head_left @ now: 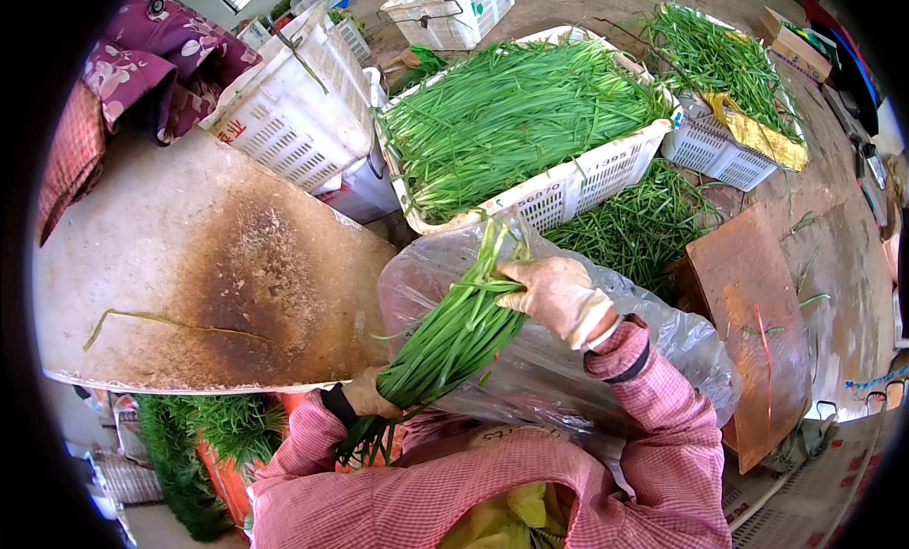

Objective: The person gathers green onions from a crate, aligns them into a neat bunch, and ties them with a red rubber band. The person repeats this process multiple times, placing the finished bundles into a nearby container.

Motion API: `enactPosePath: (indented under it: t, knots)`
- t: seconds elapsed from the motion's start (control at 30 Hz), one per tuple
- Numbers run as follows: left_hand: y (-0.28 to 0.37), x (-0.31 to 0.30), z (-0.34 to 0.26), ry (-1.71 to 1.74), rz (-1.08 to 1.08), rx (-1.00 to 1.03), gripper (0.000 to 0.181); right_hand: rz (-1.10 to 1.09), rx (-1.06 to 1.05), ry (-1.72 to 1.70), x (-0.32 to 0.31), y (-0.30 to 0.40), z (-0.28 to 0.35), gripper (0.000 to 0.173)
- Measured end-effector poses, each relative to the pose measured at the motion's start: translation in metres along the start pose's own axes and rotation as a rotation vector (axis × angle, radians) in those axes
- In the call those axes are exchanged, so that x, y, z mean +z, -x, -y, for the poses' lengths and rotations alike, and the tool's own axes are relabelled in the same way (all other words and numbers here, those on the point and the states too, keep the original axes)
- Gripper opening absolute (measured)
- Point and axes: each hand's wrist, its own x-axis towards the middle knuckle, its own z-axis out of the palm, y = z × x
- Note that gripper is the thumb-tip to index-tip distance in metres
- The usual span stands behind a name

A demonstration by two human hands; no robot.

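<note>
A thick bunch of green leafy stalks, probably garlic chives (454, 329), lies slantwise above my lap. Its pale stem ends point up and away, while the dark leaf tips hang down towards my body. My left hand (371, 394), in a pale glove, grips the leafy lower part. Near the stem end, my right hand (557, 293), also in a pale glove, has its fingers closed on the bunch; the far fingers are hidden. Clear plastic sheeting (675, 343) covers my lap under the bunch.
Before me stands a white plastic crate (603, 162) heaped with chives. Another filled crate (724, 144) is at the right, with loose greens (632, 208) on the floor. A stained table (142, 265) lies left; a wooden board (756, 336) is right. A person's floral sleeve (142, 73) shows upper left.
</note>
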Motion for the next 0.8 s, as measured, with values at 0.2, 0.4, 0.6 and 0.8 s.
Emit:
enactPosePath:
  t: [0.2, 0.4, 0.6, 0.8]
  knots:
    - [-0.007, 0.022, 0.083, 0.077, 0.139, 0.216, 0.051, -0.169, 0.34, -1.392, -0.03, -0.011, -0.053, 0.023]
    - [-0.014, 0.032, 0.083, 0.635, 0.342, 0.241, 0.031, -0.405, 0.5, -1.209, -0.024, 0.019, -0.1, 0.031]
    - [-0.021, 0.029, 0.044, 0.545, 0.166, 0.191, 0.027, -0.081, 0.418, -1.008, 0.004, 0.02, 0.013, 0.035]
    - [-0.014, 0.029, 0.048, 0.675, 0.254, 0.29, 0.046, 0.21, 0.444, -1.301, 0.013, 0.013, -0.017, 0.025]
